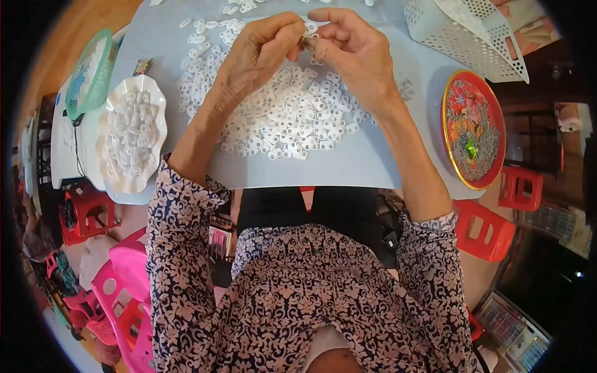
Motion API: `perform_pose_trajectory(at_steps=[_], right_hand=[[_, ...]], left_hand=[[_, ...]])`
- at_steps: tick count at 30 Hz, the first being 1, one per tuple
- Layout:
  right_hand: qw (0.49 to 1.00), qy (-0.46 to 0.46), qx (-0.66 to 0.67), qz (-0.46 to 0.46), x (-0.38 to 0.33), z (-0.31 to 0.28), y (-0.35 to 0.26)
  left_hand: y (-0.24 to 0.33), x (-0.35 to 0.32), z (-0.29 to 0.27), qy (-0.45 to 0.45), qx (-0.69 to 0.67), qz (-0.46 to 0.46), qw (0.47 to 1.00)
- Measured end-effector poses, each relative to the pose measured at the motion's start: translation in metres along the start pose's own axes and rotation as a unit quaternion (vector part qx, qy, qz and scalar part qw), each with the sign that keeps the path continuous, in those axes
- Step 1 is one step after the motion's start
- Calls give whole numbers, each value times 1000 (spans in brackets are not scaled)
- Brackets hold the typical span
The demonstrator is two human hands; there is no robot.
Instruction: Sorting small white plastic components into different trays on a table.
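My left hand (261, 55) and my right hand (359, 56) meet above the far part of a pale table. Both are closed, thumbs and fingertips pinching at a small white plastic piece (311, 28) with holes in it. Fingers cover part of this piece, so I cannot tell whether a second one is joined to it. Beneath and around my wrists spreads a loose heap of similar white pieces (292, 118), each a small oval tag with holes.
On the left stand a white wavy-edged dish (160, 102) of white pieces and a green basket (73, 110). To the right lies a red gold-rimmed tray (446, 127) holding small metal parts. A white perforated basket (457, 46) sits far right. Red stools (485, 231) flank the table.
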State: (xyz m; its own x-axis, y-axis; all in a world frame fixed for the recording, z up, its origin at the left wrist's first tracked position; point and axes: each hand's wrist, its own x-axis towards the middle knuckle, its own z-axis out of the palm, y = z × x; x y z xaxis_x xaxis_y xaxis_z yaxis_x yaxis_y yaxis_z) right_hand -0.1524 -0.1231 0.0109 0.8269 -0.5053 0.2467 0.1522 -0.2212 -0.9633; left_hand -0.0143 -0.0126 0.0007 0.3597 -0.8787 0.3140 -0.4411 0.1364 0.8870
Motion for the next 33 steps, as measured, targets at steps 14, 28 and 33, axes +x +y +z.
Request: perform_pose_trajectory(at_steps=[14,28,33], right_hand=[[999,17,24,30,0,0,-5],[999,-13,9,50,0,-2,-10],[999,-24,-10,39,0,-2,-5]], left_hand=[[-1,2,-4,-1,-2,35,999],[-6,4,-8,-70,15,22,997],[-4,2,-6,-64,0,3,998]])
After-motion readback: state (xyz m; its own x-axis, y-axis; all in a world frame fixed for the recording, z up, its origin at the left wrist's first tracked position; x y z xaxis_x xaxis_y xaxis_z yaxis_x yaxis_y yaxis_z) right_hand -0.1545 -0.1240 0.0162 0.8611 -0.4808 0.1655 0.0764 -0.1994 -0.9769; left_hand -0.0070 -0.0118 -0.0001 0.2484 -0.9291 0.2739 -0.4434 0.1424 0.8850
